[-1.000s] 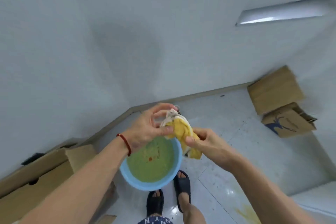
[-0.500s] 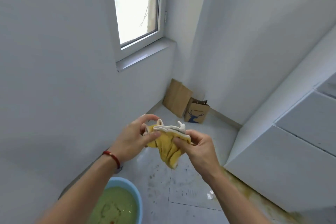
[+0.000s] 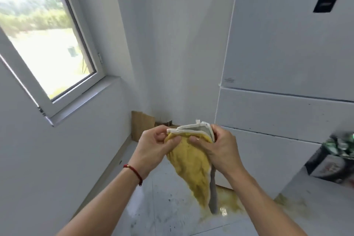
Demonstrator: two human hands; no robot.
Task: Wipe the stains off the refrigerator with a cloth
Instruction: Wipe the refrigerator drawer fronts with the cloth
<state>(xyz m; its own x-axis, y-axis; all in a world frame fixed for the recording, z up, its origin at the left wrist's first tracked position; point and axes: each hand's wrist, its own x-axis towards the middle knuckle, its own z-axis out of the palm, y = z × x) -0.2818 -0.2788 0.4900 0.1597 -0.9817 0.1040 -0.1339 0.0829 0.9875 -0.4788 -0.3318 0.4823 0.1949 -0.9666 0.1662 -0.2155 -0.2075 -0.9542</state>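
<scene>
White corner, window leftward. We hold the cloth (image 3: 191, 159) by its top hem, left hand (image 3: 153, 149) and right hand (image 3: 218, 149) fingers pinched on it, likely folding a pad; refrigerator (image 3: 287, 53) stands right of our fingers.

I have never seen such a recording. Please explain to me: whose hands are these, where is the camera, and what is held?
The camera is worn on a person's head and looks forward and down, so both arms come in from below. The left hand and the right hand both pinch the top edge of a yellow cloth, which hangs between them. The white refrigerator stands on the right, a window on the left. Yellowish stains lie on the floor by the refrigerator's foot. Brown cardboard leans in the corner.
</scene>
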